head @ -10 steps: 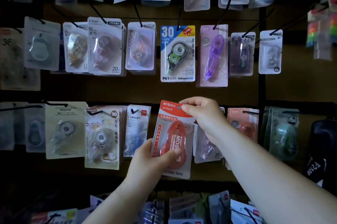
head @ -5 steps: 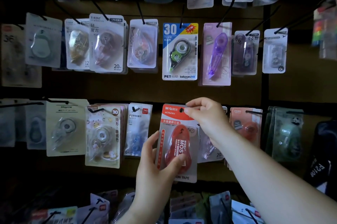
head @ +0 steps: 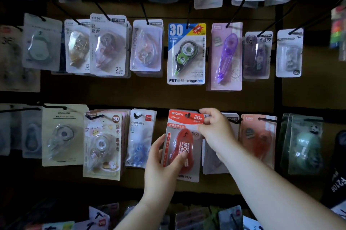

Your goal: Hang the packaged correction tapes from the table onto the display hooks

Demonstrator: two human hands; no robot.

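A red packaged correction tape [head: 179,132] hangs upright in the lower row of the display wall. A black hook [head: 187,116] shows through the hole in its top. My left hand [head: 161,162] grips its lower half, thumb across the red tape body. My right hand [head: 215,128] pinches the pack's top right corner beside the hook.
Other packs fill neighbouring hooks: a blue-white one [head: 140,136] close on the left, an orange one [head: 258,138] on the right, the blue "30" pack [head: 186,53] above. More hooks and packs stick out along the bottom edge [head: 232,218]. The wall is dim.
The red pack went from tilted to upright and moved up and back until the hook showed through its hole. My right hand shifted from the top middle to the top right corner.
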